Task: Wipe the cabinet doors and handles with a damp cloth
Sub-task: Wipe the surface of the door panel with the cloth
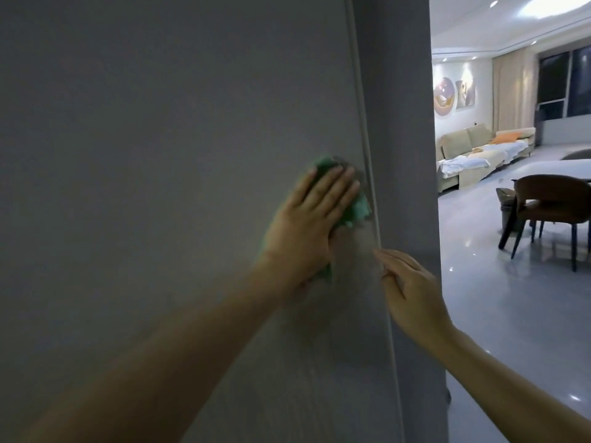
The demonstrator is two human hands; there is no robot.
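Head view shows the left hand (311, 215) flat w/ fingers straight, pressing a green cloth (454, 208) against the grey cabinet door (160, 155), just left of the door's vertical edge strip (367, 174). Cloth peeks out at 12 and 3 o'clock of the palm, and a scrap shows at 6 by the wrist. It looks soft, light and limp, prob. damp, so it should bunch or slide under the palm; best held spread flat under the whole hand w/ even pressure, not pinched at a corner. Right hand (412, 289) sits at 4 o'clock of the left, fingers loosely extended, fingertips touching or nearly touching the edge strip; it has nothing in it, seems to steady the door. No separate handle is visible; the strip may serve as the grip, can't tell. Door face is smooth, matte, stiff, w/ faint streaks below the cloth, poss. moisture. Beyond the cabinet side panel (406, 123), at 3 o'clock, an open living room: glossy tiled floor (499, 282), brown chair (550, 206) at a pale table (563, 169), beige sofa (463, 155) w/ wall art above, dark window (566, 81) at 2 o'clock.
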